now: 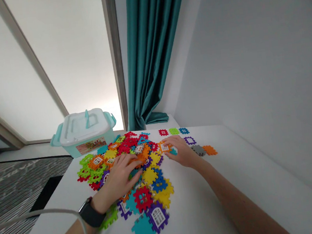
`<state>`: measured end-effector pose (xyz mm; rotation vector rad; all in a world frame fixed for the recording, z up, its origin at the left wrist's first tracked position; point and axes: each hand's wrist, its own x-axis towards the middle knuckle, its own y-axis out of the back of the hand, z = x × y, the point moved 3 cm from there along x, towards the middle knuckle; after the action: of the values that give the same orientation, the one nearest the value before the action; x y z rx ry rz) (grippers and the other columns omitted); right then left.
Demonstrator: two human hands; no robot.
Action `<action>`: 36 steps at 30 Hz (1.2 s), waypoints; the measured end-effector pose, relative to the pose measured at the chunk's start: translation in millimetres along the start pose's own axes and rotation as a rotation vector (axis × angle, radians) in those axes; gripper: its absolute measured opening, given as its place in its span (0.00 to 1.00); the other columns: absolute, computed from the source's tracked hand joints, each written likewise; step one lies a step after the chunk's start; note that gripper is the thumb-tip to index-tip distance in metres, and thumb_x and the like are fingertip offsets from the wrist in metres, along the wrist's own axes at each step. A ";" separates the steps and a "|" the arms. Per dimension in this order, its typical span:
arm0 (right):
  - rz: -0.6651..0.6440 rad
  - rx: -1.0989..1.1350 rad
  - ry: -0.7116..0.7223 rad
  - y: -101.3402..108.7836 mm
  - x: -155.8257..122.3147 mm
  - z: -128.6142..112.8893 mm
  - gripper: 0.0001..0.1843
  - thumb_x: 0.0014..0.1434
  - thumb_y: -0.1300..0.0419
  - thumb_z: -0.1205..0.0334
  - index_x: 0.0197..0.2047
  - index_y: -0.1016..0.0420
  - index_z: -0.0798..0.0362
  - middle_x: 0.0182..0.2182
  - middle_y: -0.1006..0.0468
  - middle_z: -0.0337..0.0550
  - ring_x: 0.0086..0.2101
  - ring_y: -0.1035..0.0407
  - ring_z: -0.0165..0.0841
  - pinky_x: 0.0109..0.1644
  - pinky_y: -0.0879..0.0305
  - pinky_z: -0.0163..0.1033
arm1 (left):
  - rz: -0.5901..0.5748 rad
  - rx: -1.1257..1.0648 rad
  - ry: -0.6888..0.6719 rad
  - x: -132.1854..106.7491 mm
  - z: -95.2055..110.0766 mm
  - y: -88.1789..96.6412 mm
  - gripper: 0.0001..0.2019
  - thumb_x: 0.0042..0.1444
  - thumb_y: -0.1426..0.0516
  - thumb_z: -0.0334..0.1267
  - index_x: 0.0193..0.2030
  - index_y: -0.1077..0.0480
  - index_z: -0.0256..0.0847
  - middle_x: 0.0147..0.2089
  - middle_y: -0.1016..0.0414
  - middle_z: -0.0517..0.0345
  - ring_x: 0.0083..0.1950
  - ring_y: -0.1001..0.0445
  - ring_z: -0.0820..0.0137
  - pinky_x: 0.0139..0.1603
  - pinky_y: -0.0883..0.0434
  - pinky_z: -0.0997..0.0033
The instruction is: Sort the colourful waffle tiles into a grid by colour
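A heap of colourful interlocking plastic tiles [139,171] lies on the white table [236,183]. My left hand [120,177], with a black watch on its wrist, rests palm down on the heap, fingers stretched over the tiles. My right hand [181,151] sits at the heap's right edge, its fingers curled on an orange tile with a white window [163,146]. A teal tile [173,151] shows under that hand.
A white and teal lidded storage box [86,131] stands at the table's back left. Single tiles lie apart: red [163,132], green [173,131], blue [184,130], purple [189,140], grey [198,149], orange [209,150]. A teal curtain [151,53] hangs behind. A grey cable [43,214] crosses my left forearm.
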<state>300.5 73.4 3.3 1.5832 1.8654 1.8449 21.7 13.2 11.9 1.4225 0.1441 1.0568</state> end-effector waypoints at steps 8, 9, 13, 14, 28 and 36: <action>-0.059 -0.069 -0.086 6.7 -10.9 42.3 0.11 0.59 0.35 0.61 0.46 0.24 0.51 0.49 0.20 0.49 0.51 0.29 0.44 0.59 0.35 0.54 | -0.168 0.039 -0.122 25.8 12.5 -10.2 0.14 0.67 0.44 0.39 0.58 0.28 0.45 0.56 0.25 0.51 0.59 0.28 0.57 0.59 0.33 0.53; -0.068 -0.077 -0.093 7.3 -10.6 46.6 0.11 0.59 0.35 0.60 0.46 0.24 0.51 0.49 0.19 0.49 0.51 0.29 0.44 0.59 0.36 0.54 | -0.179 0.043 -0.136 31.2 13.7 -12.0 0.14 0.67 0.44 0.40 0.57 0.28 0.45 0.56 0.25 0.51 0.59 0.28 0.57 0.59 0.33 0.53; -0.100 -0.104 -0.109 7.3 -6.6 59.6 0.10 0.58 0.34 0.61 0.43 0.24 0.51 0.47 0.19 0.49 0.51 0.29 0.45 0.59 0.36 0.54 | -0.205 0.038 -0.188 55.5 17.7 -21.2 0.13 0.67 0.45 0.40 0.56 0.28 0.44 0.55 0.24 0.52 0.59 0.28 0.58 0.60 0.34 0.54; -0.105 -0.105 -0.108 6.6 -5.4 61.9 0.08 0.58 0.34 0.62 0.42 0.24 0.51 0.47 0.19 0.48 0.51 0.29 0.44 0.59 0.36 0.53 | -0.211 0.039 -0.202 61.7 18.4 -24.4 0.12 0.67 0.44 0.40 0.55 0.27 0.44 0.54 0.24 0.52 0.58 0.28 0.58 0.60 0.34 0.54; -0.219 -0.118 -0.070 -8.5 14.1 71.0 0.09 0.58 0.32 0.59 0.41 0.24 0.50 0.43 0.19 0.45 0.48 0.30 0.42 0.57 0.38 0.50 | -0.259 0.118 -0.243 101.9 3.6 -81.3 0.20 0.65 0.43 0.54 0.54 0.25 0.44 0.61 0.25 0.48 0.63 0.30 0.54 0.68 0.42 0.48; -0.230 -0.082 -0.057 -10.3 17.2 71.6 0.08 0.57 0.31 0.60 0.41 0.23 0.49 0.44 0.19 0.44 0.49 0.30 0.42 0.57 0.38 0.50 | -0.271 0.072 -0.231 100.8 6.0 -79.6 0.21 0.66 0.45 0.55 0.55 0.25 0.44 0.59 0.23 0.49 0.61 0.28 0.56 0.72 0.49 0.44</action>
<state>334.4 137.2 -14.4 1.3195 1.8347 1.7356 122.7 91.2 -3.9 1.5301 0.2029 0.6667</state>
